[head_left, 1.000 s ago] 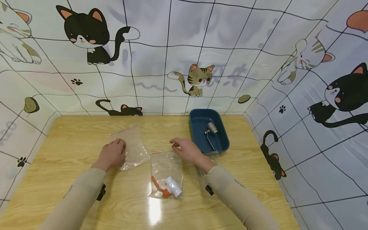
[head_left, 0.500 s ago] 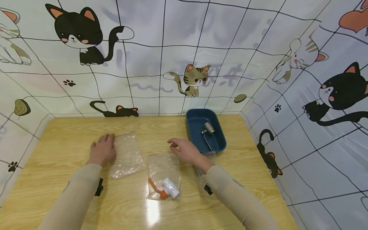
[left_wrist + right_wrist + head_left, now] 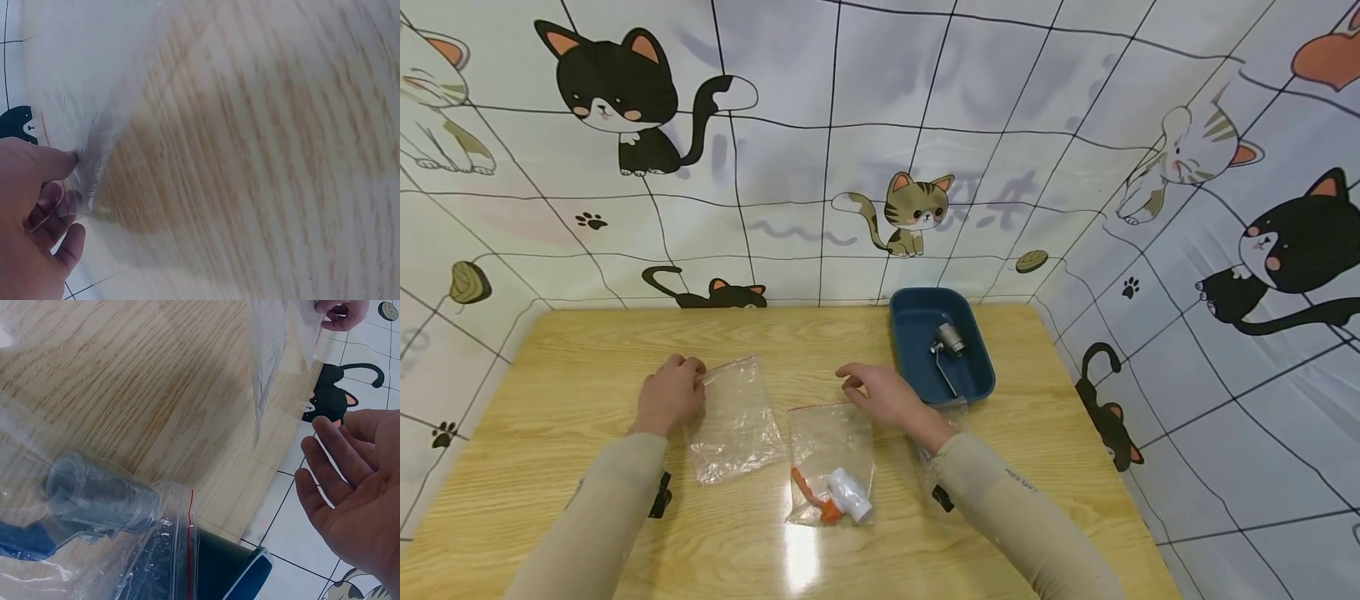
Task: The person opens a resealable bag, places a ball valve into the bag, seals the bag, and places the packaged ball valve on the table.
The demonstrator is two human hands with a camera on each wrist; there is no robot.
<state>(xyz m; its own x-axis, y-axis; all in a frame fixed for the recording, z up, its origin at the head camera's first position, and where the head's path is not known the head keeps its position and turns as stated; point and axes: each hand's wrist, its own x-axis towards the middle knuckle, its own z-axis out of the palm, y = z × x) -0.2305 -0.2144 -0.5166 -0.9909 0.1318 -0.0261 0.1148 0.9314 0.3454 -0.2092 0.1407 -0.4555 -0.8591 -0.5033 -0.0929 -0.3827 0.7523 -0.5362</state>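
Observation:
My left hand pinches the top left corner of a clear zip bag with a red seal line. In the left wrist view, thumb and fingers hold the bag's film. No contents show in this bag. My right hand hovers by the top edge of a second zip bag, its fingers loosely bent around nothing. That second bag lies flat and contains an orange handle and a white plastic pipe fitting.
A blue tray at the back right holds a metal valve with a lever. Under my right forearm lies another zip bag, containing a grey ball valve with a blue handle. A cat-print curtain borders the wooden table.
My left hand moved left, and the bag was drawn toward me, now gripped at its top left corner. The right hand stayed nearly still.

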